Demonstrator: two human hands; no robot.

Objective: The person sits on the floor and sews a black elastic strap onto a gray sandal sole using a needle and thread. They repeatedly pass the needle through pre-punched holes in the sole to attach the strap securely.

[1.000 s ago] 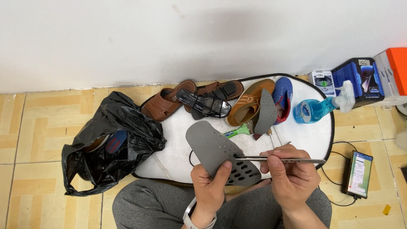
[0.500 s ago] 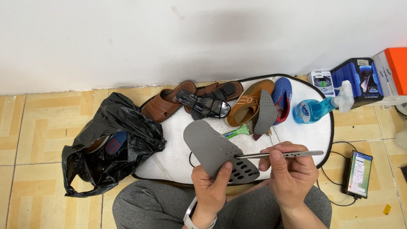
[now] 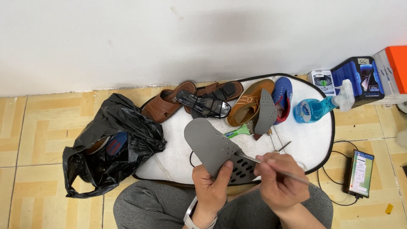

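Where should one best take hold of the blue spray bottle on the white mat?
Grip the spray bottle around its narrow neck, just behind the white trigger head, coming from above. It lies on its side on the white mat, head pointing right, nothing over it.

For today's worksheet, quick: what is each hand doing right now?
Left hand: closed on the grey insole.
Right hand: closed on a thin metal tool, its tip at the insole.

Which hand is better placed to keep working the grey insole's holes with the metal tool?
Right hand: it grips the metal tool, tip at the grey insole. Left hand is busy holding it.
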